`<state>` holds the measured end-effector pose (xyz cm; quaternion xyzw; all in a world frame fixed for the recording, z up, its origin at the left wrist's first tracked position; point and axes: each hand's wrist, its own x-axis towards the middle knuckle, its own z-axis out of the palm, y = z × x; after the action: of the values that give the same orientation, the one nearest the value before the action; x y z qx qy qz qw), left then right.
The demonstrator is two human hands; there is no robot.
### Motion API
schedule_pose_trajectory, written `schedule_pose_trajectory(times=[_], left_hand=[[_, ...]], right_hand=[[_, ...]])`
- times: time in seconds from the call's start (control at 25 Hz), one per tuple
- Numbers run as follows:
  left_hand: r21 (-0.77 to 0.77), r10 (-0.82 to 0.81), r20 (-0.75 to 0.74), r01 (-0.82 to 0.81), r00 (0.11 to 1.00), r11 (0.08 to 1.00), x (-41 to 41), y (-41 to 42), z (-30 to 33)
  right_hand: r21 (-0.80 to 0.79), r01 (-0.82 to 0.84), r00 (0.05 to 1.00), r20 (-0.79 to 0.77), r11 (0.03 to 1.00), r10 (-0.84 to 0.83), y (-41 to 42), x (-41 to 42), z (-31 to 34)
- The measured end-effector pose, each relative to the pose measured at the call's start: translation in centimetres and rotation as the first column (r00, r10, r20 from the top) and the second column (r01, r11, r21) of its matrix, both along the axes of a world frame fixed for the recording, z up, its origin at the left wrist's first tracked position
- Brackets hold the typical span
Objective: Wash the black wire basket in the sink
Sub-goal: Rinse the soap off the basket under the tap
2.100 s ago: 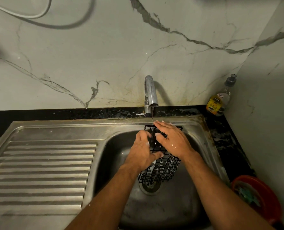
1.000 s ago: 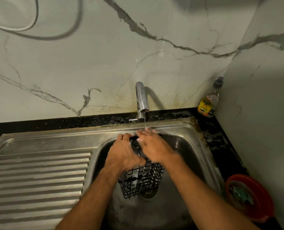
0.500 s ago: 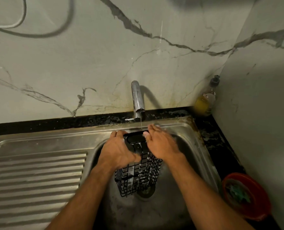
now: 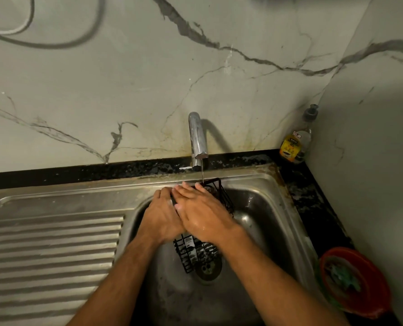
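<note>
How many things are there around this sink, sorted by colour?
Black: 1, the wire basket, gripped by the left hand, with the right hand laid over it
Silver: 2, the tap and the sink
Yellow-labelled: 1, the soap bottle
Red: 1, the bowl
Total: 5

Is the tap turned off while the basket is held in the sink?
No: a thin stream of water falls from the tap onto the top of the black wire basket held over the sink.
</note>
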<state>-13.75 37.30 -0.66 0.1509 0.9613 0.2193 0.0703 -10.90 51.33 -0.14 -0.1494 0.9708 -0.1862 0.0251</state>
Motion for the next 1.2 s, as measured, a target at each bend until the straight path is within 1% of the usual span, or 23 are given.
schedule_pose_trajectory(times=[0.04, 0.08, 0.16, 0.2, 0.28, 0.32, 0.36, 0.4, 0.44, 0.48, 0.52, 0.56, 0.6, 0.64, 0.68, 0.72, 0.76, 0.8, 0.88, 0.96, 1.08, 1.12, 1.2], left_hand=[[0.045, 0.036, 0.006, -0.036, 0.999, 0.998, 0.1, 0.0, -0.1], [0.090, 0.078, 0.021, -0.080, 0.997, 0.993, 0.2, 0.1, 0.0], [0.124, 0.092, 0.035, -0.095, 0.995, 0.988, 0.6, 0.5, 0.4], [0.119, 0.078, 0.036, -0.081, 0.996, 0.990, 0.8, 0.7, 0.4], [0.095, 0.059, 0.031, -0.062, 0.998, 0.994, 1.0, 0.5, 0.2], [0.094, 0.065, 0.022, -0.066, 0.998, 0.993, 1.1, 0.4, 0.3], [0.102, 0.084, 0.017, -0.085, 0.996, 0.991, 1.2, 0.2, 0.5], [0.118, 0.106, 0.018, -0.108, 0.994, 0.987, 1.1, 0.1, 0.7], [0.137, 0.130, 0.036, -0.134, 0.991, 0.981, 1.1, 0.0, 0.9], [0.158, 0.150, 0.069, -0.160, 0.986, 0.975, 1.0, -0.1, 1.2], [0.172, 0.165, 0.115, -0.184, 0.979, 0.968, 0.8, -0.4, 1.3], [0.172, 0.178, 0.159, -0.204, 0.971, 0.964, 0.6, -0.6, 1.4], [0.144, 0.185, 0.198, -0.215, 0.963, 0.966, 0.4, -0.8, 1.4], [0.067, 0.174, 0.218, -0.192, 0.960, 0.979, 0.4, -0.7, 1.5], [-0.056, 0.150, 0.218, -0.141, 0.964, 0.988, 0.5, -0.4, 1.6], [-0.199, 0.120, 0.204, -0.079, 0.972, 0.977, 0.6, 0.3, 1.7], [-0.312, 0.093, 0.187, -0.030, 0.978, 0.950, 0.7, 1.0, 1.9], [-0.391, 0.054, 0.172, 0.018, 0.984, 0.920, 0.9, 1.8, 2.2], [-0.453, -0.078, 0.144, 0.136, 0.986, 0.881, 0.9, 3.0, 2.3], [-0.356, -0.159, 0.147, 0.202, 0.976, 0.912, 0.4, 3.6, 2.1], [-0.185, -0.168, 0.091, 0.182, 0.982, 0.966, -0.1, 3.7, 1.6], [-0.151, -0.159, 0.072, 0.169, 0.985, 0.974, -0.1, 3.6, 1.3], [-0.088, -0.147, 0.063, 0.152, 0.987, 0.985, -0.1, 3.2, 0.8]], right_hand=[[-0.004, -0.021, 1.000, -0.018, 1.000, 0.021, 0.2, -0.3, 0.1], [0.007, 0.058, 0.998, -0.015, 0.998, -0.058, 0.9, -1.1, 0.0], [0.046, 0.272, 0.961, 0.042, 0.961, -0.274, 1.8, -1.8, 0.1], [0.065, 0.275, 0.960, 0.040, 0.959, -0.278, 1.5, -1.6, 0.0], [0.065, 0.056, 0.998, -0.019, 0.996, -0.055, 0.6, -0.6, -0.3], [0.049, -0.040, 0.998, -0.037, 0.998, 0.041, 0.9, -0.2, -0.3], [0.017, -0.065, 0.997, -0.045, 0.998, 0.065, 1.9, -0.3, -0.3], [-0.035, 0.004, 1.000, -0.012, 0.999, -0.004, 3.1, -0.4, -0.3], [-0.131, 0.148, 0.987, 0.076, 0.980, -0.138, 4.3, -0.4, -0.3], [-0.267, 0.319, 0.937, 0.229, 0.909, -0.262, 5.3, -0.1, -0.4], [-0.430, 0.442, 0.879, 0.382, 0.787, -0.285, 5.9, 0.4, -0.6], [-0.556, 0.495, 0.852, 0.463, 0.668, -0.245, 5.7, 0.9, -1.0], [-0.611, 0.518, 0.840, 0.497, 0.599, -0.220, 5.0, 1.3, -1.3], [-0.618, 0.536, 0.830, 0.510, 0.576, -0.226, 4.2, 1.6, -1.8], [-0.617, 0.540, 0.832, 0.494, 0.572, -0.252, 3.4, 1.7, -2.1], [-0.609, 0.563, 0.822, 0.484, 0.559, -0.300, 2.9, 1.5, -2.5], [-0.613, 0.582, 0.811, 0.483, 0.534, -0.329, 2.4, 1.3, -3.0], [-0.620, 0.594, 0.804, 0.481, 0.513, -0.350, 2.0, 1.2, -3.2], [-0.615, 0.564, 0.826, 0.419, 0.551, -0.378, 1.1, 1.3, -3.1], [-0.595, 0.569, 0.822, 0.385, 0.568, -0.420, 1.0, 1.2, -2.7], [-0.563, 0.598, 0.801, 0.394, 0.571, -0.450, 1.5, 1.0, -1.8], [-0.550, 0.595, 0.803, 0.389, 0.586, -0.451, 1.6, 0.9, -1.6], [-0.542, 0.543, 0.840, 0.352, 0.642, -0.413, 1.8, 1.0, -1.1]])
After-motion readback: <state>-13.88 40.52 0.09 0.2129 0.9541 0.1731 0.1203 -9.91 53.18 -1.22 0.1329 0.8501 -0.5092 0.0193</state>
